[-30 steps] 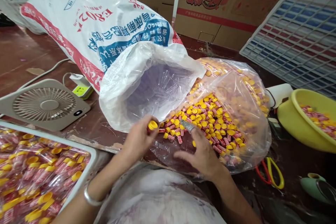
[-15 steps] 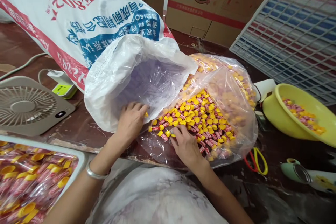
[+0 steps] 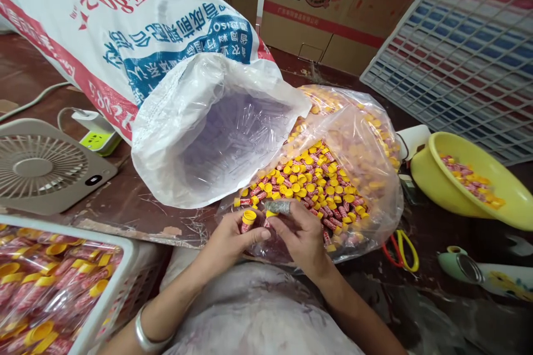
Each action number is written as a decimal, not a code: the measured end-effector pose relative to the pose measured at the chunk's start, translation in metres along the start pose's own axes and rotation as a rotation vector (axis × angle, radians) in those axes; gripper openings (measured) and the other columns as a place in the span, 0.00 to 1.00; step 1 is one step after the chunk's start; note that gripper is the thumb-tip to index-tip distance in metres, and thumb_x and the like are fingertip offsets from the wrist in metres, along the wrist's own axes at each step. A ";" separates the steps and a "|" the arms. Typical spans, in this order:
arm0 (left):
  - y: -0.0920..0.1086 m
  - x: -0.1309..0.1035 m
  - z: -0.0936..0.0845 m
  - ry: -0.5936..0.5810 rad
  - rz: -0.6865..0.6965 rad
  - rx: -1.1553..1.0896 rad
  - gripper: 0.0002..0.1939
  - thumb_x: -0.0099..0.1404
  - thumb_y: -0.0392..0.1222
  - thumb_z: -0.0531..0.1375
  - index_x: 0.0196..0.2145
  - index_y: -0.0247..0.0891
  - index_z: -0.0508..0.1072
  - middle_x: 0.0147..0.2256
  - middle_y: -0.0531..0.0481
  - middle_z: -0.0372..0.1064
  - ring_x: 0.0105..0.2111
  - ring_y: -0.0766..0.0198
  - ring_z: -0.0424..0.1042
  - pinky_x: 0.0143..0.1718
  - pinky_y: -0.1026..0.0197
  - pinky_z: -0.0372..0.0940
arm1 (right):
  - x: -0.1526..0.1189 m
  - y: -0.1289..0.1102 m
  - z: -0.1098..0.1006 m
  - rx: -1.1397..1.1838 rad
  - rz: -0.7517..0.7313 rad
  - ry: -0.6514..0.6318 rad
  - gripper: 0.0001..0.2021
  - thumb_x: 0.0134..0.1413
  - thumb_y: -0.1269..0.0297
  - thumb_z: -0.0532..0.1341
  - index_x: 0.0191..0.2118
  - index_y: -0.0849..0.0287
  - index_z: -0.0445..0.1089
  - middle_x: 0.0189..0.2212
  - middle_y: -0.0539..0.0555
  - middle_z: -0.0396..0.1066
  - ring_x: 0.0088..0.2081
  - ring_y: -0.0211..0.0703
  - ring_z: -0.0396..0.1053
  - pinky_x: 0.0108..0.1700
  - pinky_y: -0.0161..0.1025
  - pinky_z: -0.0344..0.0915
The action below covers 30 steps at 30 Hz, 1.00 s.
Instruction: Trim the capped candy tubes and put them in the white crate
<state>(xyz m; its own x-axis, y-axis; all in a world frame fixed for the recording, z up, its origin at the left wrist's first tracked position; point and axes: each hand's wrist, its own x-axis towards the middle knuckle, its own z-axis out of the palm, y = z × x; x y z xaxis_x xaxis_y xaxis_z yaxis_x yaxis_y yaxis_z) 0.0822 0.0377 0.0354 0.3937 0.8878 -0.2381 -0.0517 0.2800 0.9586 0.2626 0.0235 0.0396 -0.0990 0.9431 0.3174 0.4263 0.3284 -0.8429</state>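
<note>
My left hand (image 3: 229, 238), a silver bangle on its wrist, is closed on a small red tube with a yellow cap (image 3: 248, 221). Close beside it, my right hand (image 3: 302, 233) pinches another yellow-capped tube (image 3: 270, 216); a grey wrap (image 3: 278, 207) covers one of its fingers. Both hands are at the front edge of a clear plastic bag (image 3: 385, 194), whose opening shows a heap of small yellow-capped red tubes (image 3: 310, 183). Left of it, a large white printed sack (image 3: 154, 161) lies with its mouth open, clear plastic pieces (image 3: 237, 133) inside.
At the lower left stands a white basket (image 3: 129, 255) of filled clear packets. A fan (image 3: 37, 166) and power strip (image 3: 97, 138) lie behind it. On the right are a yellow bowl (image 3: 428, 183), scissors (image 3: 406, 249), a green-white object (image 3: 462, 266) and a white grid rack (image 3: 416, 66).
My left hand has come out of the sack's mouth toward my right hand and now holds a capped tube. My right hand has lifted a tube from the heap's edge.
</note>
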 end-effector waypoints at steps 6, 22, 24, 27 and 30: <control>-0.001 -0.002 0.005 -0.022 -0.179 -0.418 0.20 0.52 0.51 0.73 0.33 0.32 0.76 0.29 0.48 0.75 0.29 0.64 0.71 0.35 0.62 0.66 | -0.001 -0.003 -0.005 -0.268 -0.326 -0.223 0.34 0.52 0.50 0.70 0.59 0.61 0.61 0.55 0.66 0.68 0.59 0.60 0.65 0.62 0.58 0.64; 0.045 0.052 -0.037 0.289 0.097 1.067 0.10 0.64 0.40 0.56 0.42 0.36 0.72 0.37 0.43 0.76 0.37 0.54 0.74 0.37 0.59 0.64 | 0.011 0.027 -0.026 -0.506 -0.176 -0.019 0.19 0.60 0.56 0.66 0.52 0.59 0.67 0.48 0.62 0.72 0.52 0.56 0.71 0.53 0.51 0.71; 0.051 0.074 -0.047 0.357 0.044 1.341 0.12 0.64 0.36 0.54 0.44 0.35 0.73 0.40 0.38 0.77 0.40 0.48 0.76 0.39 0.56 0.64 | 0.014 0.036 -0.022 -0.596 -0.162 -0.040 0.05 0.66 0.66 0.60 0.44 0.58 0.70 0.44 0.59 0.74 0.47 0.50 0.74 0.50 0.46 0.73; 0.045 0.099 -0.051 0.292 -0.021 1.399 0.12 0.62 0.34 0.55 0.41 0.31 0.75 0.40 0.30 0.77 0.40 0.43 0.77 0.39 0.53 0.65 | 0.017 0.043 -0.010 -0.749 -0.167 -0.179 0.07 0.66 0.72 0.58 0.45 0.58 0.71 0.49 0.59 0.73 0.47 0.49 0.74 0.48 0.43 0.73; 0.035 0.107 -0.050 0.235 -0.052 1.384 0.10 0.60 0.35 0.57 0.36 0.30 0.77 0.37 0.28 0.78 0.39 0.41 0.78 0.38 0.53 0.66 | 0.017 0.045 -0.001 -0.855 -0.150 -0.243 0.08 0.63 0.75 0.59 0.45 0.58 0.71 0.47 0.59 0.73 0.46 0.50 0.74 0.42 0.41 0.73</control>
<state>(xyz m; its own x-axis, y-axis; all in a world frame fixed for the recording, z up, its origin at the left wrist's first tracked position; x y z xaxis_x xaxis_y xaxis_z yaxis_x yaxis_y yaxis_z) 0.0763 0.1608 0.0355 0.1994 0.9657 -0.1662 0.9459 -0.1453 0.2902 0.2812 0.0547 0.0074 -0.3534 0.9102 0.2158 0.9071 0.3898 -0.1585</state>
